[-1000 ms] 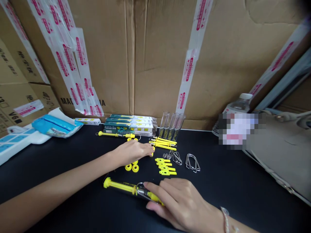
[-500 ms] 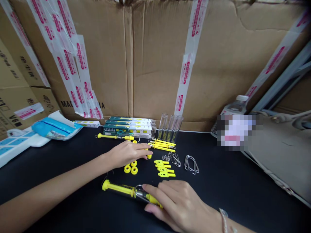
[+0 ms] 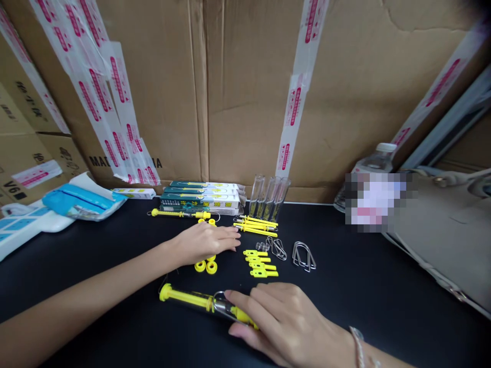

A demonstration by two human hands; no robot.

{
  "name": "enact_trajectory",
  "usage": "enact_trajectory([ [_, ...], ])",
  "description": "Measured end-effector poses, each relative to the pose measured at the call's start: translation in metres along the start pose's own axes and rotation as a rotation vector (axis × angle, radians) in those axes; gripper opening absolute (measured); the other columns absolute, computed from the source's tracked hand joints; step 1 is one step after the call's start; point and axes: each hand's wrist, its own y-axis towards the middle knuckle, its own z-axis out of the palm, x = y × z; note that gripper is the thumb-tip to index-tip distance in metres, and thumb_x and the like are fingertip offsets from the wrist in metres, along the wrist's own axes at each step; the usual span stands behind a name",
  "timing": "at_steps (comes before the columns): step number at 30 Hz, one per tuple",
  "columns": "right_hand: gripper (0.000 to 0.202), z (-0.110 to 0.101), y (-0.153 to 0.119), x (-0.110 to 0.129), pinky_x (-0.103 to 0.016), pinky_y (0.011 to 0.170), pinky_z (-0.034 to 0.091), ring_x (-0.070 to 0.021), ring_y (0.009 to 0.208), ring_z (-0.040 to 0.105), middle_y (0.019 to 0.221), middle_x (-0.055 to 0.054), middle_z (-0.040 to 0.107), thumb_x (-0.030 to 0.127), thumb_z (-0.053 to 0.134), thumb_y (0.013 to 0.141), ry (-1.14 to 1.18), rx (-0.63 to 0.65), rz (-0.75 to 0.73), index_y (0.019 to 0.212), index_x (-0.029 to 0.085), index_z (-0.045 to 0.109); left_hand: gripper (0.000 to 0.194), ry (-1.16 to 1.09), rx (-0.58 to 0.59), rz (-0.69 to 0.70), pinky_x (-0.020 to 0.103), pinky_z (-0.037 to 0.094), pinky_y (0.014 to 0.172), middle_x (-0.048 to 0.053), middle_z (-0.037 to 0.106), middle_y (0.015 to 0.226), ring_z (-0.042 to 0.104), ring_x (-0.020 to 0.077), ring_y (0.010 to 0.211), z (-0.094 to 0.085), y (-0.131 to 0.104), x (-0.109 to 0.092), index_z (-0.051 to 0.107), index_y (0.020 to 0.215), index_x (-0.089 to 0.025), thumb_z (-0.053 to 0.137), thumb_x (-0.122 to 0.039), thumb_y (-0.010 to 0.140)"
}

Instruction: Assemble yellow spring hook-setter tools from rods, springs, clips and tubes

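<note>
My right hand point(image 3: 282, 319) grips the yellow end of a clear tubular spring scale point(image 3: 187, 297), which lies nearly level above the black tabletop. A bent metal hook lies along its tube by my index finger. My left hand point(image 3: 205, 241) is palm down with fingers stretched out over yellow ring caps point(image 3: 211, 267); some are partly covered by it, and whatever is under the fingers is hidden. Right of my left fingertips are yellow rods with springs point(image 3: 256, 227), small coil springs point(image 3: 262, 246), yellow hook-end pieces point(image 3: 264, 273) and bent wire hooks point(image 3: 304, 256).
Behind stand clear tubes point(image 3: 264, 199) beside stacked printed boxes point(image 3: 199, 197). Another assembled spring scale point(image 3: 178, 213) lies before the boxes. A plastic bottle point(image 3: 374, 162) and a beige bag point(image 3: 441, 225) are right; a blue packet point(image 3: 84, 201) is left. Taped cardboard point(image 3: 245, 102) walls the back.
Two yellow caps now show behind my left hand, and those by its fingertips are no longer visible. My left hand has shifted slightly. The right hand keeps its hold on the spring scale.
</note>
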Motion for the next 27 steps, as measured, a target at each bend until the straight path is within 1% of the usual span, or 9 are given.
enact_trajectory([
  [4, 0.032, -0.001, 0.002, 0.001, -0.03, 0.044, 0.038, -0.0149, 0.05, 0.054, 0.063, -0.001, 0.062, 0.03, 0.046, 0.105, -0.01, -0.028, -0.024, 0.109, 0.005, 0.065, 0.026, -0.043, -0.055, 0.001, 0.032, 0.061, 0.091, 0.012, 0.074, 0.118, 0.07, 0.022, 0.112, -0.004, 0.006, -0.009, 0.067, 0.118, -0.013, 0.05, -0.01, 0.099],
  [6, 0.032, -0.001, 0.003, 0.002, -0.03, 0.043, 0.037, -0.0146, 0.049, 0.054, 0.061, 0.0, 0.061, 0.03, 0.046, 0.105, -0.037, -0.035, -0.05, 0.108, 0.005, 0.065, 0.025, -0.069, -0.067, 0.017, 0.029, 0.062, 0.087, 0.01, 0.077, 0.11, 0.074, 0.0198, 0.103, -0.005, 0.012, -0.015, 0.069, 0.117, -0.015, 0.051, -0.013, 0.1],
  [8, 0.031, 0.0, 0.002, 0.002, -0.029, 0.041, 0.037, -0.014, 0.048, 0.054, 0.06, 0.0, 0.061, 0.03, 0.048, 0.104, -0.069, -0.032, -0.076, 0.108, 0.004, 0.066, 0.024, -0.095, -0.064, 0.044, 0.027, 0.062, 0.086, 0.009, 0.078, 0.107, 0.075, 0.0187, 0.1, -0.004, 0.02, -0.022, 0.069, 0.118, -0.017, 0.052, -0.016, 0.1],
  [11, 0.03, 0.0, 0.001, 0.003, -0.029, 0.042, 0.039, -0.0135, 0.048, 0.056, 0.059, 0.001, 0.062, 0.029, 0.051, 0.103, -0.084, -0.035, -0.093, 0.107, 0.004, 0.066, 0.025, -0.132, -0.035, 0.095, 0.03, 0.059, 0.093, 0.012, 0.075, 0.117, 0.069, 0.0216, 0.113, 0.003, 0.03, -0.032, 0.068, 0.121, -0.016, 0.054, -0.022, 0.1],
  [13, 0.029, 0.001, 0.001, 0.003, -0.029, 0.042, 0.041, -0.0138, 0.049, 0.057, 0.059, 0.0, 0.063, 0.029, 0.054, 0.102, -0.077, -0.046, -0.093, 0.107, 0.003, 0.066, 0.028, -0.157, -0.001, 0.121, 0.034, 0.056, 0.099, 0.012, 0.07, 0.126, 0.061, 0.024, 0.126, 0.007, 0.035, -0.037, 0.066, 0.125, -0.016, 0.055, -0.024, 0.1],
  [15, 0.03, 0.001, 0.001, 0.003, -0.029, 0.043, 0.042, -0.0141, 0.049, 0.058, 0.06, 0.0, 0.064, 0.029, 0.055, 0.101, -0.071, -0.048, -0.097, 0.108, 0.003, 0.066, 0.032, -0.181, 0.037, 0.128, 0.036, 0.055, 0.102, 0.011, 0.067, 0.131, 0.056, 0.0251, 0.131, 0.01, 0.037, -0.038, 0.063, 0.129, -0.015, 0.056, -0.023, 0.099],
  [18, 0.03, 0.001, 0.001, 0.003, -0.029, 0.043, 0.042, -0.0137, 0.049, 0.057, 0.059, 0.0, 0.063, 0.029, 0.053, 0.102, -0.067, -0.035, -0.106, 0.108, 0.002, 0.066, 0.033, -0.212, 0.084, 0.113, 0.032, 0.055, 0.102, 0.008, 0.067, 0.133, 0.057, 0.0231, 0.13, 0.009, 0.036, -0.037, 0.061, 0.131, -0.014, 0.056, -0.016, 0.099],
  [21, 0.031, 0.001, 0.001, 0.002, -0.029, 0.041, 0.039, -0.014, 0.048, 0.057, 0.058, 0.0, 0.063, 0.029, 0.052, 0.103, -0.059, -0.032, -0.101, 0.107, 0.003, 0.067, 0.031, -0.239, 0.106, 0.086, 0.028, 0.053, 0.103, 0.006, 0.068, 0.131, 0.058, 0.0199, 0.129, 0.005, 0.033, -0.034, 0.063, 0.129, -0.017, 0.052, -0.014, 0.1],
  [27, 0.031, 0.003, 0.0, 0.001, -0.03, 0.041, 0.039, -0.0151, 0.047, 0.055, 0.059, -0.001, 0.064, 0.029, 0.051, 0.102, -0.038, -0.036, -0.09, 0.107, 0.002, 0.067, 0.031, -0.302, 0.088, 0.053, 0.029, 0.052, 0.104, 0.01, 0.067, 0.132, 0.059, 0.0209, 0.127, -0.003, 0.021, -0.03, 0.065, 0.127, -0.014, 0.051, -0.012, 0.099],
])
